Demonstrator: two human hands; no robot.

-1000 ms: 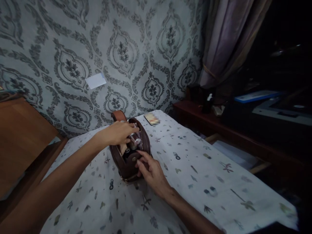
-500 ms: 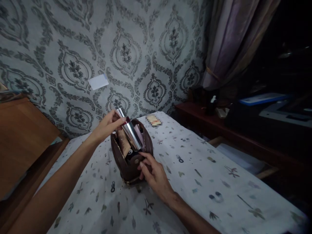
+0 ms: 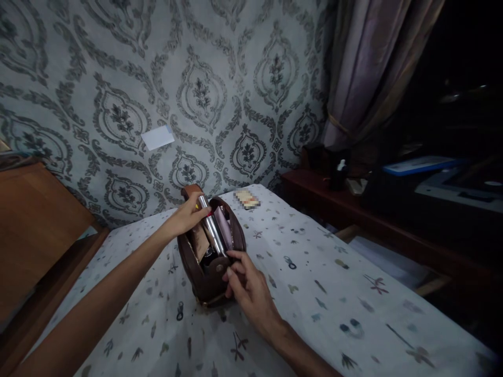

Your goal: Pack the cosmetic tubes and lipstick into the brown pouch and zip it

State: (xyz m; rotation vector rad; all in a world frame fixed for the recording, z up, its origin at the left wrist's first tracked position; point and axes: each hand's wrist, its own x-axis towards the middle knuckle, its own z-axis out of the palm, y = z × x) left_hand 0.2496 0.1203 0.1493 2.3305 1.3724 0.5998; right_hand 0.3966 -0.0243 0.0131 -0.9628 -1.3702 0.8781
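A dark brown bag (image 3: 196,275) stands unzipped on the patterned sheet. My left hand (image 3: 186,215) is closed around the upper part of a shiny silver cylindrical bottle (image 3: 215,234) with a red band. The bottle slants down, its lower end inside the bag. My right hand (image 3: 248,280) pinches the near right rim of the bag by its round snap. Beside the bottle in the bag are a tan packet (image 3: 200,243) and a pale pink item (image 3: 225,228). A brown strap (image 3: 191,189) rises behind my left hand.
A pixelated card-like item (image 3: 247,199) lies farther back on the white printed sheet (image 3: 298,293). Wooden furniture (image 3: 43,230) borders the left. On the right are a dark red table (image 3: 302,180) and an open drawer (image 3: 387,262). The patterned wall carries a white paper (image 3: 157,137).
My left hand has lowered the silver bottle deeper into the bag. The brown strap now shows behind that hand. My right hand keeps its place at the rim.
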